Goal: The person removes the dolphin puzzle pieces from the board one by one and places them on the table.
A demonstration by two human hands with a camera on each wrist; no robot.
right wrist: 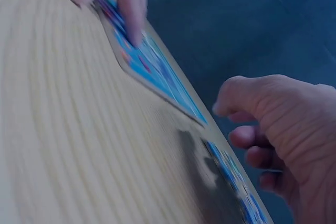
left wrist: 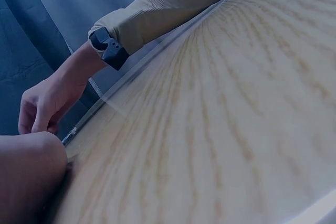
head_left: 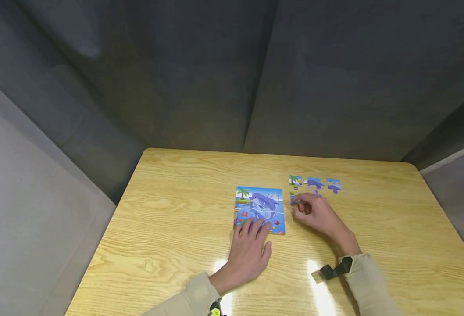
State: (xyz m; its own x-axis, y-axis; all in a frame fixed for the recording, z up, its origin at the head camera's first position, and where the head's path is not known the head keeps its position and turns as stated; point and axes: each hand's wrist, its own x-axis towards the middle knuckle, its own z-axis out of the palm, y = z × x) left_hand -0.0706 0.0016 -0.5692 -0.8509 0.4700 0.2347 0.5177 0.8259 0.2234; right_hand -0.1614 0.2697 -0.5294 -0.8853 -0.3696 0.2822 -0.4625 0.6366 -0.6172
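A jigsaw picture (head_left: 269,204) of dolphins, a palm tree and sea creatures lies flat on the table. My left hand (head_left: 249,254) rests on its near edge, fingers spread and straight. To its right, my right hand (head_left: 320,215) hovers over loose puzzle pieces, thumb and index finger apart and the other fingers loosely bent. Nothing shows between its fingertips in the right wrist view. Behind it lie a palm-tree piece (head_left: 294,180), a dolphin piece (head_left: 315,183) and a bird piece (head_left: 333,185). Another blue piece (head_left: 292,197) is partly covered by the right hand.
The wooden table (head_left: 169,228) has rounded far corners. A dark curtain (head_left: 200,87) hangs right behind it, and pale grey panels (head_left: 30,210) flank the sides. A black camera (head_left: 336,268) is strapped to the right wrist.
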